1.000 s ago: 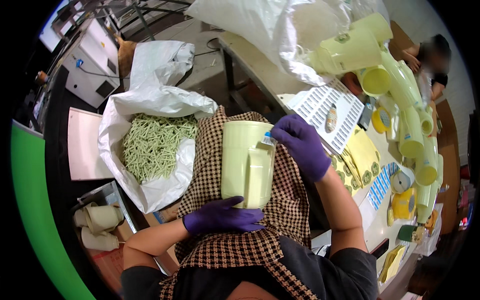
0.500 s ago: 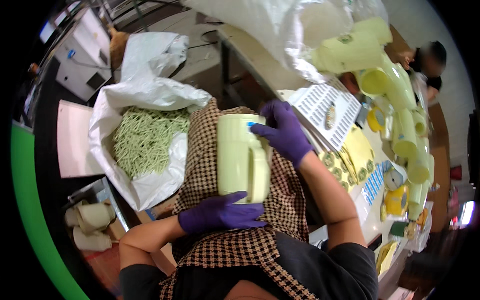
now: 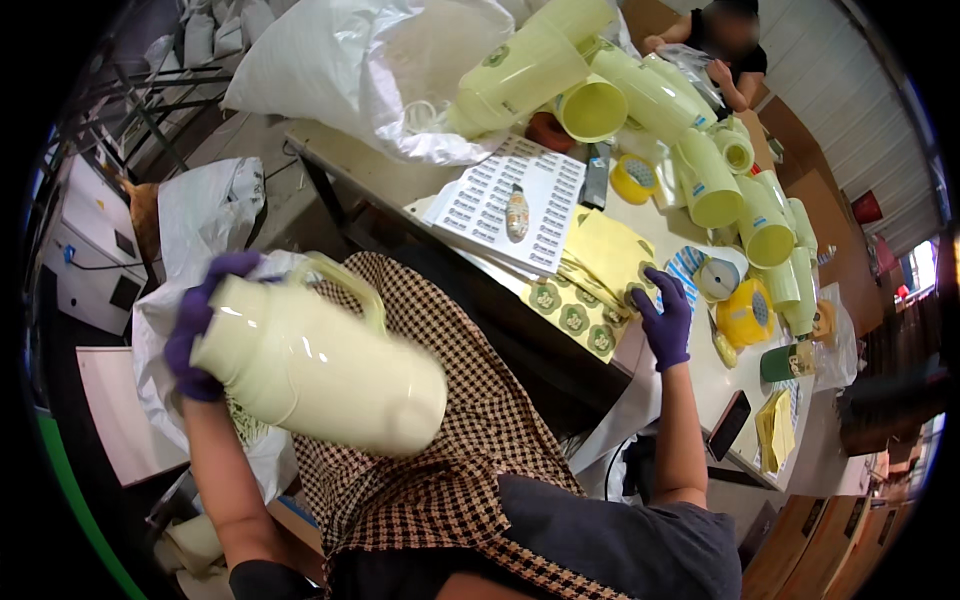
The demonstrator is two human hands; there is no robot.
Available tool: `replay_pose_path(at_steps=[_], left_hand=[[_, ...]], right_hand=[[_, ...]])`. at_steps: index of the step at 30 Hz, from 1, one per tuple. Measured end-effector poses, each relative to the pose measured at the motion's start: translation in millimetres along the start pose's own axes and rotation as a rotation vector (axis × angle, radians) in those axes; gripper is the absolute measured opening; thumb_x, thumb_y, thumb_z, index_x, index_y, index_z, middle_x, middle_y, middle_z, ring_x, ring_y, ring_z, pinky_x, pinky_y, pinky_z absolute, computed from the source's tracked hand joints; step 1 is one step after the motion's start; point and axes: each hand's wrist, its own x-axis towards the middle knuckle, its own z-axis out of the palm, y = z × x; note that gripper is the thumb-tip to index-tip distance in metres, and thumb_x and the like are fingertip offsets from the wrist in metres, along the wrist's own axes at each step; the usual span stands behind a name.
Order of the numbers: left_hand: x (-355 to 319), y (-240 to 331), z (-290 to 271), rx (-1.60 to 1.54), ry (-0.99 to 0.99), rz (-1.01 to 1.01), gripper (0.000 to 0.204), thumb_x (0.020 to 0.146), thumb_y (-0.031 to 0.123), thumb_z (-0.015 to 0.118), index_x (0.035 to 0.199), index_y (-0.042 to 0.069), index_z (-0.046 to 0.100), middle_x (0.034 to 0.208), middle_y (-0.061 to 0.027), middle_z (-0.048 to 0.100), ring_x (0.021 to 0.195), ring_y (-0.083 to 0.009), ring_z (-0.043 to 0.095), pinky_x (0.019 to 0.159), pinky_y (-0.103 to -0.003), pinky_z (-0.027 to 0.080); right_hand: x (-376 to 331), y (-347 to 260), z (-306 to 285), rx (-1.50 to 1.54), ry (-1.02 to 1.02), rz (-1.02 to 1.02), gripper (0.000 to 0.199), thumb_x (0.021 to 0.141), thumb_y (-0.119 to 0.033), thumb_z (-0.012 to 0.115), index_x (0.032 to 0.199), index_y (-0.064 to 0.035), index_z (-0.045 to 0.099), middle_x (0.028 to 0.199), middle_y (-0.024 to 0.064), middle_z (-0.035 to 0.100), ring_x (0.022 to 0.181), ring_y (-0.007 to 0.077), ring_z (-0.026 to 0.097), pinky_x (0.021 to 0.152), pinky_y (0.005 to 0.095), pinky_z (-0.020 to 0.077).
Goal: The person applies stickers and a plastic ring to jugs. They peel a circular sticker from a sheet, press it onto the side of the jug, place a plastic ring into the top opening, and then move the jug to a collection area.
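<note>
Workshop clutter fills the far left, where a pale cabinet stands beyond a white sack. Next to the sack, the left hand, gloved in purple, curls firmly around one end of the pale green jug. That jug lies tilted over the checked apron, its handle on the far side and its other end unsupported. Such a glossy wall probably slips easily, so a full wrap of the fingers, with the free end rested on the lap, should steady it. To the right, on the table, is a yellow sheet of round stickers. Over its right edge sits the right hand, fingers partly spread; whether they pinch a sticker, I cannot tell. A light fingertip touch at a sticker's rim seems best, avoiding creases.
</note>
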Motion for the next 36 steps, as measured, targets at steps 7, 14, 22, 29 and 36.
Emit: replay_pose_path(at_steps=[7,14,22,29,36], left_hand=[[23.0,-127.0,8.4,0.111,-0.130,-0.266,0.027,0.083,0.011,0.056,0.100,0.006,0.076,0.126,-0.0201,0.069,0.124,-0.0401,0.060,0.111,-0.051,0.043],[118.3,-44.9,56.8,1.349,-0.220,0.387,0.048,0.071,-0.004,0.053,0.115,0.005,0.071,0.119,-0.0150,0.069,0.117,-0.0376,0.062,0.108,-0.048,0.042],[202.9,-133.7,321.5,1.204,-0.947,0.600,0.077,0.085,0.023,0.068,0.155,0.009,0.040,0.133,-0.0131,0.064,0.133,-0.0273,0.056,0.122,-0.048,0.027],[249.5,-197.9,359.7,1.306,-1.165,0.086,0.069,0.092,0.018,0.057,0.157,0.008,0.037,0.119,-0.0174,0.072,0.117,-0.0305,0.067,0.120,-0.051,0.025],[250.8,-218.4,367.0,1.272,-1.084,0.033,0.070,0.093,0.021,0.049,0.160,0.009,0.034,0.142,-0.0183,0.061,0.132,-0.0321,0.059,0.122,-0.053,0.024]], right_hand=[[12.5,51.5,39.2,0.319,-0.141,0.250,0.048,0.076,0.001,0.078,0.123,0.0019,0.070,0.133,0.0152,0.063,0.121,0.0255,0.062,0.102,0.0348,0.0508],[7.4,62.7,43.6,0.558,-0.088,0.356,0.033,0.073,0.011,0.075,0.106,0.0075,0.071,0.126,0.0142,0.064,0.112,0.0230,0.063,0.095,0.0334,0.0538],[12.1,57.6,46.3,0.808,0.018,0.595,0.023,0.076,0.010,0.075,0.097,0.0032,0.070,0.118,0.0107,0.065,0.106,0.0220,0.065,0.093,0.0330,0.0537],[7.8,81.3,34.5,0.247,-0.041,0.227,0.020,0.069,-0.003,0.083,0.086,-0.0009,0.073,0.113,0.0135,0.069,0.107,0.0275,0.067,0.093,0.0363,0.0531],[-20.4,44.1,-1.3,-0.265,0.017,-0.416,0.028,0.067,-0.006,0.087,0.089,-0.0150,0.073,0.120,0.0103,0.066,0.128,0.0412,0.055,0.108,0.0551,0.0444]])
